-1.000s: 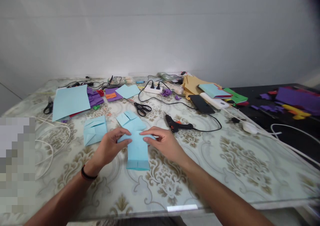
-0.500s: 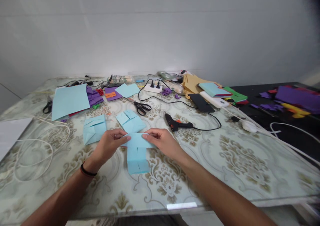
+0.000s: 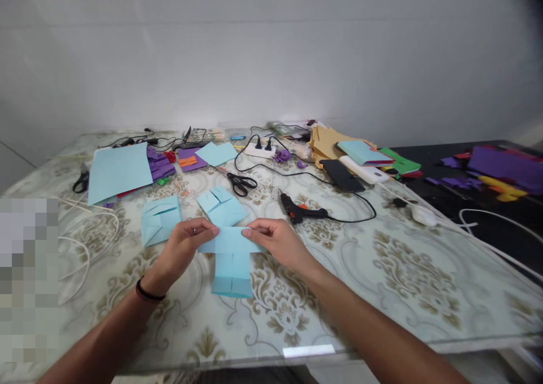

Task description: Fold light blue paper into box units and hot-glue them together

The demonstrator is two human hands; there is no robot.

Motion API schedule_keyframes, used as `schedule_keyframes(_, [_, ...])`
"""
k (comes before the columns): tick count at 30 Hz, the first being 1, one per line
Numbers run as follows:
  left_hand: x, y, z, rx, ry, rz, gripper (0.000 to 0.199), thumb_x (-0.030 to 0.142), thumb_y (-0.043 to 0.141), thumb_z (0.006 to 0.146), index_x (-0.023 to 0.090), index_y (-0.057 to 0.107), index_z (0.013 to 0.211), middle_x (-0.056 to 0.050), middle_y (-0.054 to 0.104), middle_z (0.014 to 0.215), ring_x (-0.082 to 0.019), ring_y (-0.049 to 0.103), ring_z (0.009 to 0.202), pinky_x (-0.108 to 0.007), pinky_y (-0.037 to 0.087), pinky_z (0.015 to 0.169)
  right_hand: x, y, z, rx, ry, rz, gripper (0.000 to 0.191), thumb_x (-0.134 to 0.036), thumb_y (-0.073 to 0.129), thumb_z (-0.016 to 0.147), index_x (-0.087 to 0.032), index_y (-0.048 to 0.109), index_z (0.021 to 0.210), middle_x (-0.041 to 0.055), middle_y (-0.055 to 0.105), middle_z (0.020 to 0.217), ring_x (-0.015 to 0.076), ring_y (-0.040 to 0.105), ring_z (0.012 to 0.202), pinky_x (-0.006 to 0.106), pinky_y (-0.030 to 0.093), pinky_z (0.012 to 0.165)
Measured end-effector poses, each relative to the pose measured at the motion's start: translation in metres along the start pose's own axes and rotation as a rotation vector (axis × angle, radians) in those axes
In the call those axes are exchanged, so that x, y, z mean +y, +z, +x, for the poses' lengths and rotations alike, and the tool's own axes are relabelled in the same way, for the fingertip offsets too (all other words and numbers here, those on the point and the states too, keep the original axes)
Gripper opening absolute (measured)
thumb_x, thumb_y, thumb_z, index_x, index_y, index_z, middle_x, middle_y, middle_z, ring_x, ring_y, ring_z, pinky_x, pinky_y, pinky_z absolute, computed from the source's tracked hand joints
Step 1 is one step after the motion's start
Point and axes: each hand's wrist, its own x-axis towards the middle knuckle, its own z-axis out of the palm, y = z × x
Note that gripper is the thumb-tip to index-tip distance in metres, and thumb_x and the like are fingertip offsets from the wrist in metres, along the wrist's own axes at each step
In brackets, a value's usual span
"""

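Observation:
A folded light blue paper (image 3: pixel 232 265), shaped like a T with a creased lower flap, is stretched between my hands above the table. My left hand (image 3: pixel 186 245) pinches its upper left edge, thumb on top. On the upper right edge, my right hand (image 3: pixel 275 242) grips it the same way. Just behind lies a folded blue paper piece (image 3: pixel 220 203) with slits. Another folded blue piece (image 3: pixel 160 219) rests to the left, near my left hand.
Black scissors (image 3: pixel 241 183) and a black glue gun (image 3: pixel 299 208) with its cable lie beyond my hands. Blue sheets (image 3: pixel 120 172) are at the back left. A phone (image 3: pixel 341 175) and power strip (image 3: pixel 259 150) sit farther back. White cables loop at left.
The held paper has straightened and its lower flap has swung slightly left, while both hands keep their grip. The far left edge of the view is now pixelated.

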Motion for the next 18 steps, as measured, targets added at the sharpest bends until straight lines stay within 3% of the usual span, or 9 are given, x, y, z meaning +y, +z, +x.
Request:
schedule_keyframes(8, [-0.0005,-0.0022,0.0001,0.011,0.031,0.054,0.027,0.045,0.078,0.084,0.017,0.077,0.086,0.002,0.059,0.064,-0.013,0.047,0.062,-0.024,0.036,0.059,-0.0005,-0.001,0.0011,0.033,-0.038,0.039,0.038,-0.054,0.076,0.081,-0.015,0.075,0.084,-0.0007,0.061,0.07,0.0116,0.044,0.062,0.026,0.033,0.057])
schedule_keyframes(18, [0.0023,0.0002,-0.0003,0.078,0.065,0.14,0.028,0.045,0.075,0.085,0.017,0.075,0.083,-0.002,0.069,0.076,-0.016,0.057,0.07,-0.024,0.041,0.061,-0.0016,-0.0028,-0.0003,0.013,-0.055,0.015,0.036,-0.051,0.073,0.086,-0.015,0.075,0.086,-0.0004,0.062,0.071,0.0115,0.043,0.061,0.026,0.031,0.057])
